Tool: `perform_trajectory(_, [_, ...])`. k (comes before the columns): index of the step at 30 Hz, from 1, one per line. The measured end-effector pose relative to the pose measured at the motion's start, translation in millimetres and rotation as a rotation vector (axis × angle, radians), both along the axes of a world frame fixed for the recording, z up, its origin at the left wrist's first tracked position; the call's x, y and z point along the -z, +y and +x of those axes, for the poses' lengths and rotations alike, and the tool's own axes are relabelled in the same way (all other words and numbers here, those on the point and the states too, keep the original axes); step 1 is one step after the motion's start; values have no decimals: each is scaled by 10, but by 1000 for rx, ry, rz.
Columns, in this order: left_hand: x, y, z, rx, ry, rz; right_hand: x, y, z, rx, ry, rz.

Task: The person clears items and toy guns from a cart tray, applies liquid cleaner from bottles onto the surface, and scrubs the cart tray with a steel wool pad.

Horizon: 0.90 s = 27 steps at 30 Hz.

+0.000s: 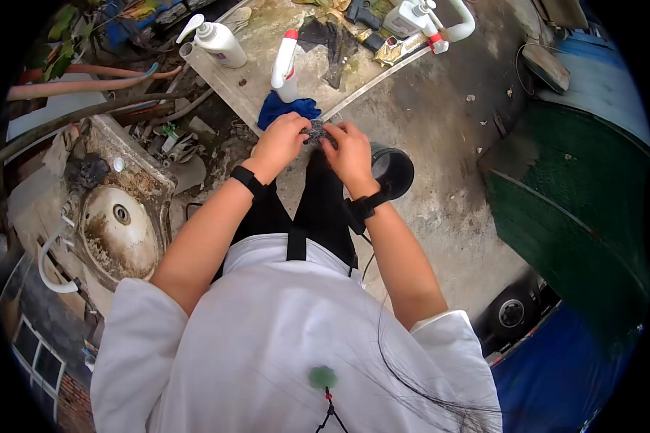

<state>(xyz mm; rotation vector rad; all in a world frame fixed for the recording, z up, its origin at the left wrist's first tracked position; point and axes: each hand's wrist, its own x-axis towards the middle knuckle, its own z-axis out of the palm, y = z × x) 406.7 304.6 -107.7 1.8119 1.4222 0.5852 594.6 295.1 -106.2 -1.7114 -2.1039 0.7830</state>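
A person's left hand (279,142) and right hand (351,156) both pinch a grey scouring pad (315,131), fingers nearly closed on its ends. The pad lies directly between them, stretched sideways, neither hand clearly nearer, just off the table (247,83) corner beside a blue glove (284,108).

Two hands, one left hand (283,138) and one right hand (349,153), are seen at the near end of the table (256,81), and one grey scrubber (315,131) is held between them. Two black wristbands (248,182) are worn, one per wrist. One blue cloth (287,109), one spray bottle (287,88) and one white pump bottle (224,49) are counted on the table; at its far right, the number of bottles (406,20) cannot be clearly told. One bucket (392,174) is placed right of the table, one sink (120,234) left.
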Motion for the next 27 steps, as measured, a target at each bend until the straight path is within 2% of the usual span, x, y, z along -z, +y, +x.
perform_trajectory(2, [95, 61, 329, -57, -12, -24, 41, 176, 304, -53, -48, 4])
perform_trajectory(7, [568, 417, 834, -172, 90, -52, 603, 880, 808, -143, -167, 151])
perform_trajectory(9, [717, 449, 919, -199, 210, -67, 869, 1151, 997, 21, -223, 157])
perform_trajectory(12, [825, 405, 959, -217, 346, -197, 1100, 1120, 862, 67, -188, 9])
perform_trajectory(15, [980, 319, 970, -336, 289, -218, 1094, 633, 525, -57, -146, -102])
perform_trajectory(19, [1010, 347, 951, -353, 278, -276, 1178, 729, 653, -147, -137, -5])
perform_trajectory(20, [1015, 372, 929, -338, 293, -274, 1214, 855, 726, -115, -143, 54])
perform_trajectory(23, [1074, 456, 919, -320, 318, -304, 1114, 1209, 832, 77, -281, -46])
perform_trajectory(27, [1073, 518, 910, -320, 382, -393, 1169, 999, 594, -27, -253, 15])
